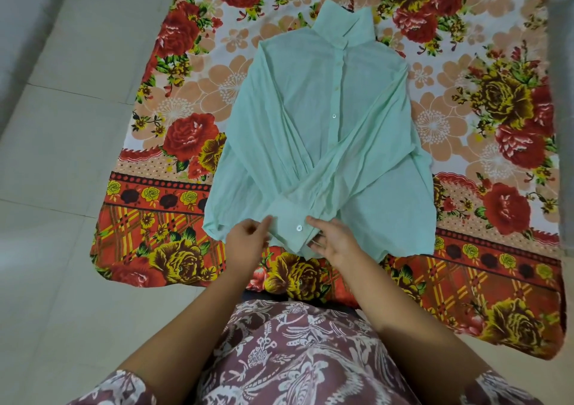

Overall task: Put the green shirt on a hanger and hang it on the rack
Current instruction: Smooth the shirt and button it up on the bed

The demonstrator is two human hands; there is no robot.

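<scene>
The left hand (247, 241) and the right hand (335, 243) are apart, one at each side of a buttoned cuff (293, 232). Each seems to pinch the thin cloth there with its fingertips, though the right hand's lower fingers are partly hidden under the edge. This cuff belongs to the green shirt (320, 119), which lies flat and face up, buttoned, with both sleeves folded across the front and the collar (343, 25) at the far end. The shirt rests on a floral cloth (186, 125) spread over the tiled floor (62, 156). No hanger and no rack can be seen, so I judge the task is at its beginning: the shirt must first be opened out. To do this well, the hands should lift the upper sleeve by its cuff and lay it out to its own side, then do the same with the other sleeve, without pulling at the body. The fabric looks light and will likely wrinkle and slide, so slow movements are better. After that the collar and shoulders should be free for a hanger.
</scene>
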